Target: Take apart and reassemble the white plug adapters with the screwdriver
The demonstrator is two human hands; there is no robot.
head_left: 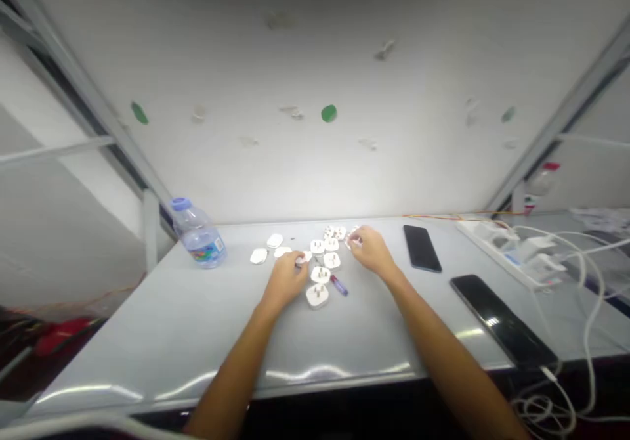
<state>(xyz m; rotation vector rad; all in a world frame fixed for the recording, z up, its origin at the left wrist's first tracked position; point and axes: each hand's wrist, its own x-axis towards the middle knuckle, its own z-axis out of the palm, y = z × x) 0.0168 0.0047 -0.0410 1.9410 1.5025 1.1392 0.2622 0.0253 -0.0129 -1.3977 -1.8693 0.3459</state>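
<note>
Several white three-pin plug bodies lie in a loose cluster on the pale grey table (147, 354), with a plug (317, 295) nearest me showing metal pins. My left hand (286, 281) grips a small white plug piece (302, 259) at its fingertips, at the cluster's left side. My right hand (373, 251) pinches a small white piece (353, 239) at the cluster's far right. Flat white covers (258, 255) lie to the left. A blue and purple lighter (339, 286) rests beside the nearest plug.
A water bottle with a blue cap (197, 234) stands at the left. Black smartphones (422, 247) (502, 322) lie on the right, near a white power strip (506, 253) with chargers and tangled white cables (585, 308). A white wall (315, 98) rises behind the table.
</note>
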